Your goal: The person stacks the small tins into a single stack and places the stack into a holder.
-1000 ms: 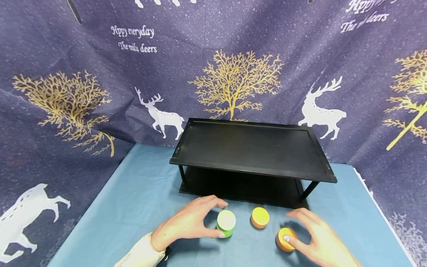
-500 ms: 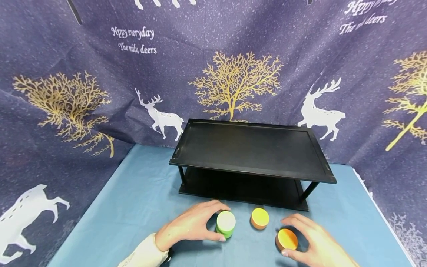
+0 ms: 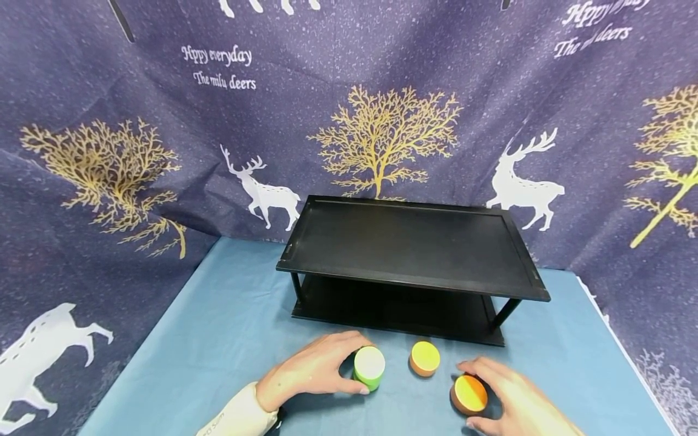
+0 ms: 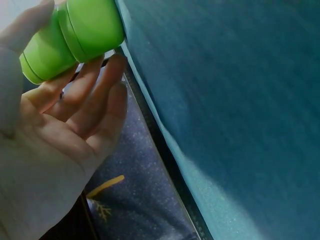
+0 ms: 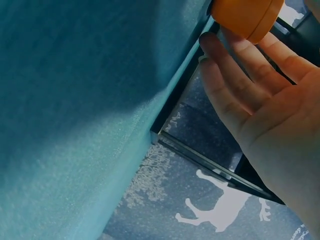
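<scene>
Two stacked green round containers (image 4: 92, 27), pale on top in the head view, stand in front of the black shelf. My left hand (image 3: 324, 366) holds the stack from its left, thumb on the near side and index finger on the far side. To the right, an orange round container (image 3: 468, 395) with a yellow-orange top stands on the blue cloth. My right hand (image 3: 507, 393) curves loosely round it, thumb near its front edge and index finger beyond its back. In the right wrist view the fingers (image 5: 250, 85) lie spread below the orange container.
Another small orange container (image 3: 424, 358) with a yellow top stands between the hands. Behind them is a two-tier black shelf (image 3: 409, 242). Blue cloth (image 3: 229, 327) covers the table, and a deer-print curtain (image 3: 152, 79) hangs at the back.
My left fingers have closed in on the green stack. My right thumb has moved off the orange container's top to its near side, and that hand has shifted slightly down and left.
</scene>
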{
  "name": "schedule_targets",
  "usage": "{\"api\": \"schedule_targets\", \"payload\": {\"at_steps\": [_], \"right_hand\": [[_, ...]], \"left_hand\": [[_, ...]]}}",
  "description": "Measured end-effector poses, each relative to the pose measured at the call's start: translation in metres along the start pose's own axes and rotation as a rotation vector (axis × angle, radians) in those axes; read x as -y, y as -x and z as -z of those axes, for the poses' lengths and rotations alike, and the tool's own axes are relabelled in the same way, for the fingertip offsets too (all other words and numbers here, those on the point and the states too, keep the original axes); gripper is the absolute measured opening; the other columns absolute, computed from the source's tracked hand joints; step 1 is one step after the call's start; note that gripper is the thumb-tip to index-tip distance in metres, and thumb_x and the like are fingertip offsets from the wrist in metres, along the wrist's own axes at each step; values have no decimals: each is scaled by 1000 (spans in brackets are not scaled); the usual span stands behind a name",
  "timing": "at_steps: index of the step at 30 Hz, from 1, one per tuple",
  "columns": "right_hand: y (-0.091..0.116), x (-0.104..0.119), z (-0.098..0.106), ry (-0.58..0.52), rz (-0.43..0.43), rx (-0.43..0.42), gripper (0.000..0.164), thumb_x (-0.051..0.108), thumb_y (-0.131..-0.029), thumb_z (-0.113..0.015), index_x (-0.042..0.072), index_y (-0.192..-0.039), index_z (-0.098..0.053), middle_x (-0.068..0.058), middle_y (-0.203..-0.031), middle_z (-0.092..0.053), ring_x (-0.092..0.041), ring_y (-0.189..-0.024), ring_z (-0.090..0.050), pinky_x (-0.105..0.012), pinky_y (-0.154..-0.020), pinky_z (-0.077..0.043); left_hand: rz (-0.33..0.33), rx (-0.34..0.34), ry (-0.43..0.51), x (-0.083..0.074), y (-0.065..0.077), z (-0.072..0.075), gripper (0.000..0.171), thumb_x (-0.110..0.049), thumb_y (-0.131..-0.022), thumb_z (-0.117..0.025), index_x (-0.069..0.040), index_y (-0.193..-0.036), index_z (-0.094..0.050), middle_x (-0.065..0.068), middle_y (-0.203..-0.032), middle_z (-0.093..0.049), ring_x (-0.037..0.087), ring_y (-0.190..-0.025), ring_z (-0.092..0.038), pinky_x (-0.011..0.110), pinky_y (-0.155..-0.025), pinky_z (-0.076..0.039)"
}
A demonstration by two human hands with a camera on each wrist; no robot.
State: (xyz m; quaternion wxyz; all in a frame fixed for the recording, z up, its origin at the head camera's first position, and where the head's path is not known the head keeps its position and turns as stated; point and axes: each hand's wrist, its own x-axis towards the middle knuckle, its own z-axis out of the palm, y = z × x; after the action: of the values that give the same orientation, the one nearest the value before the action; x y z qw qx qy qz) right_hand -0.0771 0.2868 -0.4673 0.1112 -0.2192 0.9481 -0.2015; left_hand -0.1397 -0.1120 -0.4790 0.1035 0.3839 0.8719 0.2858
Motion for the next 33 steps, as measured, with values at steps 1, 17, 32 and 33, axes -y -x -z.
{"api": "schedule_targets", "payload": {"at_steps": [1,17,32,33], "right_hand": [[0,0,0,-7,-9,8,73,63,-78,-88,25,-135,-66,16,-125,-64,-11,-108,-62,-47,-90,-60],[-4,-3,-2,-17,3,54,60,53,-81,-89,23,-129,-69,14,-120,-65,-13,-106,-61,-48,-90,-60],[-2,4,4,-18,19,4,56,49,-80,-91,28,-127,-67,21,-113,-60,-3,-98,-57,-36,-87,-60],[-2,4,5,-20,31,-4,56,49,-80,-90,29,-126,-67,22,-112,-59,-2,-97,-56,-33,-86,-59]], "left_hand": [[-8,0,-8,0,0,0,58,-57,-86,-84,-34,-135,-63,-21,-124,-63,-1,-109,-60,32,-97,-54],[-29,17,-16,5,-2,-1,54,-56,-88,-84,-32,-133,-65,-21,-121,-63,-2,-107,-60,29,-96,-54],[-15,35,-17,6,-2,0,56,-57,-88,-83,-29,-133,-65,-20,-119,-63,-1,-104,-60,27,-94,-54],[-15,36,-17,6,-3,0,55,-56,-88,-83,-29,-133,-65,-20,-119,-63,-1,-103,-60,27,-94,-54]]}}
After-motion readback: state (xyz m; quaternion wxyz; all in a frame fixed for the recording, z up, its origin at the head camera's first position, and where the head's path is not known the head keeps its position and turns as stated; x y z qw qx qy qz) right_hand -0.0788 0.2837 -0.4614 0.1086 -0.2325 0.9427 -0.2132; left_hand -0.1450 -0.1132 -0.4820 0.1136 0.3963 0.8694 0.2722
